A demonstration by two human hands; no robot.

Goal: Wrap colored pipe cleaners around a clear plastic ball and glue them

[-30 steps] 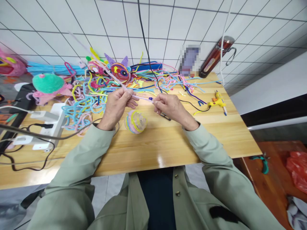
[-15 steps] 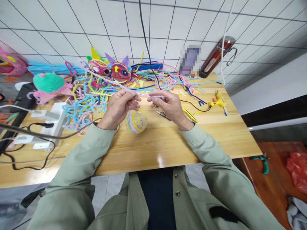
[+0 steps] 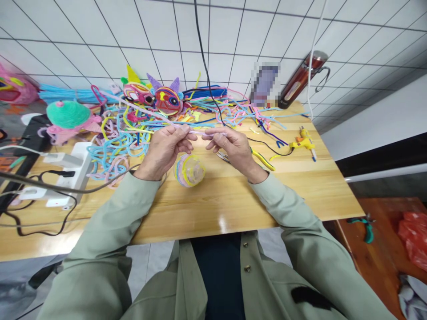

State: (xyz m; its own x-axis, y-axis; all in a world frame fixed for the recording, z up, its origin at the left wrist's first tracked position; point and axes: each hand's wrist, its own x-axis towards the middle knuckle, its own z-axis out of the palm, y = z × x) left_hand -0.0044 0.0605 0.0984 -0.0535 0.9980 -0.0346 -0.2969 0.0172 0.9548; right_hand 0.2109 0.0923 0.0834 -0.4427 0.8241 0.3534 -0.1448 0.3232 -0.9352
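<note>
A pale purple pipe cleaner (image 3: 148,112) runs slantwise from the upper left into both hands above the table. My left hand (image 3: 163,150) is closed, pinching it between thumb and fingers. My right hand (image 3: 231,149) is closed on the same pipe cleaner close to its right end. Only a short stretch shows between the two hands. Below them on the table lies a round, clear form wrapped with yellow, pink and blue pipe cleaner (image 3: 189,170). Scissors (image 3: 223,156) and yellow-handled pliers (image 3: 263,161) lie partly hidden by my right hand.
Loose pipe cleaners (image 3: 115,149) are heaped at the left, near a white power strip (image 3: 75,175). Colourful masks (image 3: 168,101) and a green-and-pink figure (image 3: 68,116) stand along the back. To the right are a yellow glue gun (image 3: 303,140) and a brown thermos (image 3: 302,80).
My right hand has shifted slightly left, closer to my left hand, along the pipe cleaner. The pipe cleaner's far end has moved left. My left hand is nearly still.
</note>
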